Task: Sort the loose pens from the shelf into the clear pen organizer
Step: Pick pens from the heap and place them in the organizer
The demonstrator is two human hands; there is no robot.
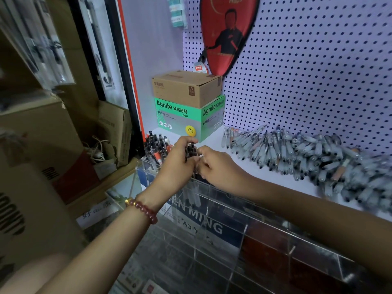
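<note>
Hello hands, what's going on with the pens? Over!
Left hand grips bundle of pens, right hand pinches same bundle. Bundle above clear pen organizer; pile of loose pens waiting on shelf. Nothing in the way.

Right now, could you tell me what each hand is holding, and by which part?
The left hand grips a bundle of pens around its middle, tops up. The right hand touches it; its grip cannot be told.

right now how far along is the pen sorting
Early. Done: one end compartment of the clear organizer holds standing pens. In hand: the left hand grips a bundle of pens over the organizer, the right hand pinching at it. Left: a big pile of loose pens on the shelf; most nearer compartments look empty.
</note>
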